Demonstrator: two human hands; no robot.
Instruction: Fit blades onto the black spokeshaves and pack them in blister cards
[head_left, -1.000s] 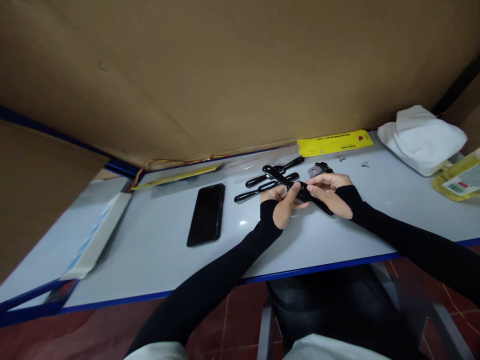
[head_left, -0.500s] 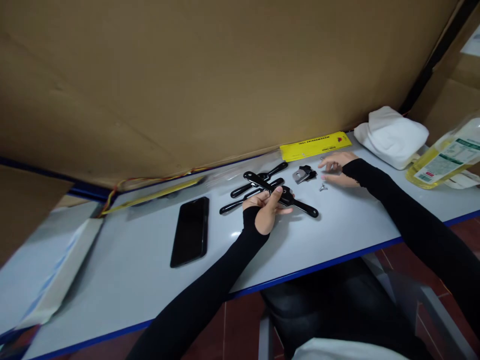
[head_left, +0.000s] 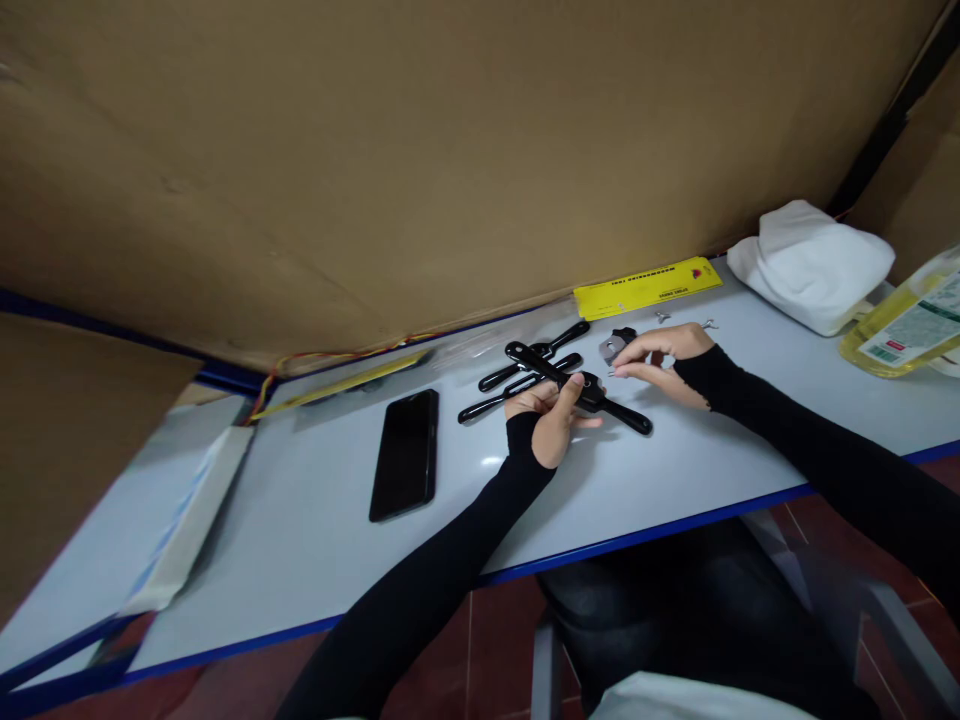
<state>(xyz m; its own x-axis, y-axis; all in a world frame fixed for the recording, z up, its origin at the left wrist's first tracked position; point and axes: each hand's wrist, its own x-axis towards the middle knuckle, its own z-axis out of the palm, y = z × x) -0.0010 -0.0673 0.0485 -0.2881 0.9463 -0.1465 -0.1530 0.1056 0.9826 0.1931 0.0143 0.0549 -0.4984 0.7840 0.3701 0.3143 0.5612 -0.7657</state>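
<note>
My left hand (head_left: 553,415) is closed around a black spokeshave (head_left: 592,388), thumb pressed on its middle, both handles sticking out. Just right of it, my right hand (head_left: 667,362) pinches a small metal screw (head_left: 611,374) between thumb and fingertips, pointing toward the spokeshave; most of the screw is hidden. Behind the left hand, two more black spokeshave bodies (head_left: 493,378) lie on the table. Grey blades and dark caps (head_left: 616,343) sit in a small pile, partly covered by my right fingers. Two small wing screws (head_left: 661,316) lie farther back.
A black phone (head_left: 405,455) lies left of my left hand. Yellow cards (head_left: 649,288) and clear plastic sleeves rest along the cardboard wall (head_left: 450,150). At the right stand a white cloth bundle (head_left: 814,265) and a bottle of yellow liquid (head_left: 900,325). The table has a blue front edge (head_left: 645,535).
My right hand has come left from the loose screws to beside the spokeshave, now pinching a small screw. The left hand keeps its hold. The whole view has shifted slightly.
</note>
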